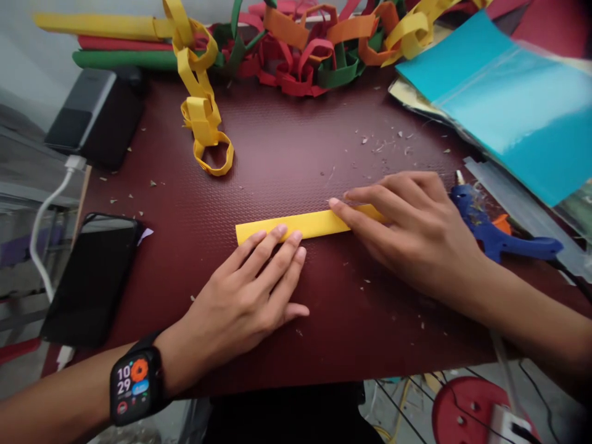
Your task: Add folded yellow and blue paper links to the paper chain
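A folded yellow paper strip (319, 224) lies crosswise on the dark red table (277, 142). My left hand (254, 280) rests flat with its fingertips on the strip's left part, fingers stretched out and the thumb pointing right. Over the strip's right end lies my right hand (416, 231), its index finger extended along the paper. The palm hides that end of the strip, and part of the right thumb is out of sight. Behind the strip hangs a yellow paper chain (203, 117), its last loop lying on the table.
Red, green and orange paper loops (319, 49) heap along the back. At right are blue sheets (509, 105) and a blue glue gun (504, 228). A black phone (92, 280) and a power bank (95, 114) with a white cable stand at left. Paper scraps dot the table.
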Demonstrator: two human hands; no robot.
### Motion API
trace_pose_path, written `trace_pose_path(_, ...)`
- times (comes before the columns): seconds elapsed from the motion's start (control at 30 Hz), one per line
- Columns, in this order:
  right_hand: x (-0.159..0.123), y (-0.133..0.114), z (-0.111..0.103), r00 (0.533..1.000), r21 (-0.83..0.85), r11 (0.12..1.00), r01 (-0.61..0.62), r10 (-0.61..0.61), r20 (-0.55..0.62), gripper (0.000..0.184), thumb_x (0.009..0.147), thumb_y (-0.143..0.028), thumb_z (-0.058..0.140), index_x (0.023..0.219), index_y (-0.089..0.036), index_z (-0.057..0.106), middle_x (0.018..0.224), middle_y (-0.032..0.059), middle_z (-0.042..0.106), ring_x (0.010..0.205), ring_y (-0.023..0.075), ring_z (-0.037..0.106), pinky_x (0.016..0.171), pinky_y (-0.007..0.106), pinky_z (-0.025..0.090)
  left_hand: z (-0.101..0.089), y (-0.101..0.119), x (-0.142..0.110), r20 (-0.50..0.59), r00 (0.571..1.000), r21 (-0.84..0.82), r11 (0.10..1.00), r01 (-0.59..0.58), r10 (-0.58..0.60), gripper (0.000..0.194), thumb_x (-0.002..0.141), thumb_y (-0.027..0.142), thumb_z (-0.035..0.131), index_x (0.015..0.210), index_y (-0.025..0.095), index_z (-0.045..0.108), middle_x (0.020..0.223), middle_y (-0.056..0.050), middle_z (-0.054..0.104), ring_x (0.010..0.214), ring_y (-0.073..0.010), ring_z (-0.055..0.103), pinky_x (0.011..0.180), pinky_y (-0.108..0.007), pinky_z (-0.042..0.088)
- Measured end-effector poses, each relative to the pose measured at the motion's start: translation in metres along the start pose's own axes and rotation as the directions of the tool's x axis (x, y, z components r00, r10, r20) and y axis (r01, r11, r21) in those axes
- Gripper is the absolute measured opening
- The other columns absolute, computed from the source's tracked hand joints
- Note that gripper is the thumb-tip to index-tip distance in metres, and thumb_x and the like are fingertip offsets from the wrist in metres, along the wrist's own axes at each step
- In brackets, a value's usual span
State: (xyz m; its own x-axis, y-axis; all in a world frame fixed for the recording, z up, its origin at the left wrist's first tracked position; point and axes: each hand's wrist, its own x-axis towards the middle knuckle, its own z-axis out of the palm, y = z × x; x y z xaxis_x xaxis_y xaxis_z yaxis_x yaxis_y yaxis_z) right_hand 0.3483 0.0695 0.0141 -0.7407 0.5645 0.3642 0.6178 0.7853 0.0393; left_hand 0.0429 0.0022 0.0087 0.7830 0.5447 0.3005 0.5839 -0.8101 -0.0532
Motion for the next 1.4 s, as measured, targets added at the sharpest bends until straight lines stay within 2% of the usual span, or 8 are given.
trace_pose_path(0.1,0.001,-0.010,-0.002,0.997,0.102,0.994,0.034,-0.026,-0.071,0.053,0.110,-0.014,0.070,0.156,-0.039,0.074,0.144,0.0041,0.085,0.126,0.0356,0.082,0.116,0.065,0.062,0.000,0.000,0.000,0.001,1.000,-0.016,1.000,0.009,-0.009,0.064,0.124,0.051,0.051,0.149,-0.002,0.077,0.158,-0.026,0.075,0.147,-0.0444,0.076,0.116,-0.057,0.070)
trace_pose_path(0.17,0.001,-0.016,-0.001,0.994,0.173,0.980,0.098,-0.088,-0.062,0.053,0.110,-0.014,0.070,0.156,-0.041,0.076,0.148,0.0004,0.084,0.132,0.0332,0.081,0.121,0.062,0.064,0.000,0.001,0.000,0.002,1.000,-0.024,1.000,0.012,-0.012,0.064,0.124,0.051,0.051,0.150,-0.001,0.077,0.157,-0.025,0.075,0.147,-0.0434,0.076,0.117,-0.057,0.069)
trace_pose_path(0.3,0.000,-0.019,0.001,0.984,0.152,0.973,0.174,-0.176,-0.001,0.043,0.112,-0.018,0.071,0.149,-0.036,0.083,0.150,0.0020,0.083,0.138,0.0319,0.080,0.118,0.054,0.071,0.000,0.001,0.000,0.018,0.999,-0.034,0.999,0.030,-0.030,0.066,0.124,0.054,0.048,0.151,0.001,0.077,0.158,-0.024,0.076,0.148,-0.0418,0.075,0.120,-0.055,0.067)
trace_pose_path(0.5,-0.002,-0.014,0.000,0.972,0.075,0.970,0.231,-0.234,0.030,0.027,0.114,-0.026,0.072,0.134,-0.019,0.089,0.148,0.0136,0.082,0.134,0.0332,0.084,0.115,0.046,0.073,0.001,0.001,0.000,0.046,0.997,-0.068,0.996,0.058,-0.055,0.067,0.126,0.053,0.041,0.150,0.002,0.078,0.160,-0.021,0.075,0.150,-0.0415,0.073,0.124,-0.056,0.061)
trace_pose_path(0.6,-0.004,-0.014,0.001,0.977,0.110,0.973,0.205,-0.209,0.032,0.029,0.118,-0.027,0.068,0.137,-0.017,0.088,0.151,0.0139,0.081,0.136,0.0329,0.083,0.117,0.047,0.072,0.000,0.001,-0.001,0.066,0.996,-0.090,0.994,0.063,-0.057,0.067,0.126,0.053,0.041,0.152,0.002,0.075,0.162,-0.021,0.074,0.152,-0.0413,0.070,0.126,-0.055,0.057)
trace_pose_path(0.77,-0.004,-0.014,0.001,0.981,0.211,0.961,0.180,-0.190,0.029,0.037,0.120,-0.021,0.062,0.144,0.003,0.075,0.153,0.0219,0.077,0.139,0.0397,0.080,0.119,0.054,0.070,-0.003,0.003,-0.002,0.115,0.991,-0.126,0.989,0.077,-0.062,0.067,0.127,0.053,0.041,0.157,-0.001,0.068,0.165,-0.021,0.071,0.156,-0.0425,0.064,0.131,-0.054,0.050)
trace_pose_path(0.93,-0.003,-0.012,0.001,0.984,0.245,0.956,0.159,-0.174,0.040,0.036,0.122,-0.022,0.060,0.146,0.002,0.072,0.154,0.0215,0.076,0.142,0.0407,0.078,0.121,0.055,0.068,-0.002,0.002,-0.003,0.125,0.990,-0.151,0.985,0.089,-0.070,0.069,0.127,0.053,0.039,0.158,-0.002,0.065,0.166,-0.023,0.068,0.158,-0.0438,0.061,0.134,-0.055,0.045)
trace_pose_path(1.4,-0.004,-0.012,0.000,0.986,0.271,0.953,0.138,-0.157,0.050,0.034,0.121,-0.020,0.061,0.146,0.000,0.073,0.155,0.0195,0.076,0.145,0.0392,0.077,0.126,0.053,0.066,-0.001,0.002,-0.002,0.141,0.988,-0.170,0.981,0.093,-0.069,0.071,0.126,0.056,0.039,0.158,-0.004,0.063,0.167,-0.024,0.067,0.158,-0.0462,0.059,0.134,-0.058,0.044)
